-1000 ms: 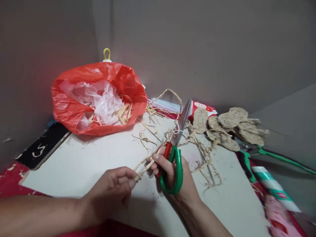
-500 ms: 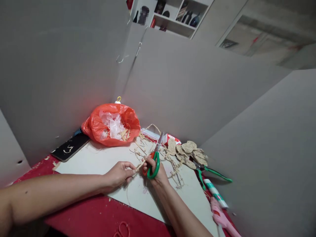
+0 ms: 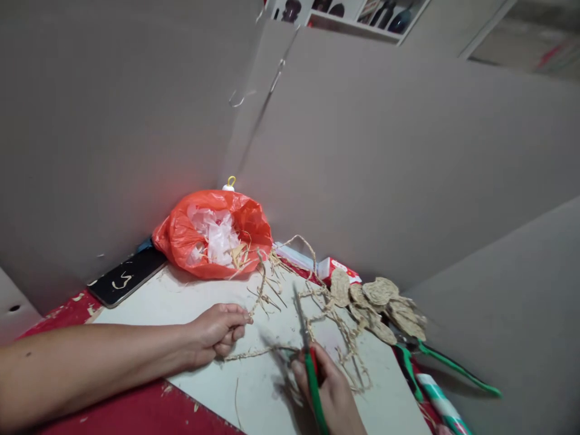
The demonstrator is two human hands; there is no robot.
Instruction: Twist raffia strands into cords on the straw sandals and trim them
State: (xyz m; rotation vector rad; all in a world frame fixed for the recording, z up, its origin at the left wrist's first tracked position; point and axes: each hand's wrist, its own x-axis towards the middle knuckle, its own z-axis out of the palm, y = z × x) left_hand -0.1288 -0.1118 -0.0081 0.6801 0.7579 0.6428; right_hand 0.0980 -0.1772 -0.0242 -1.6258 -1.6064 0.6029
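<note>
My left hand (image 3: 223, 329) is closed over the white board (image 3: 208, 296), its fingers wrapped round a thin braided straw cord (image 3: 247, 355). One part of the cord rises past the fingertips and another runs right toward my other hand. My right hand (image 3: 333, 386) grips a pair of scissors (image 3: 312, 380) with green and red handles, blades pointing up and away from me. The cord's right end passes near my right fingers; whether they pinch it I cannot tell. Loose loops of straw cord (image 3: 351, 338) lie beyond and beside my right hand.
A red plastic bag (image 3: 181, 241) holding scraps stands at the back. A dark phone (image 3: 129, 277) lies left of the board. At right are coiled straw pieces (image 3: 380, 291), green-handled pliers (image 3: 457, 367) and a white-green tube (image 3: 441, 402). Grey walls (image 3: 362, 151) rise behind the red table (image 3: 149, 411).
My right hand with the scissors has moved right and toward me, away from my left hand. A length of cord now stretches between them. The camera view has shifted.
</note>
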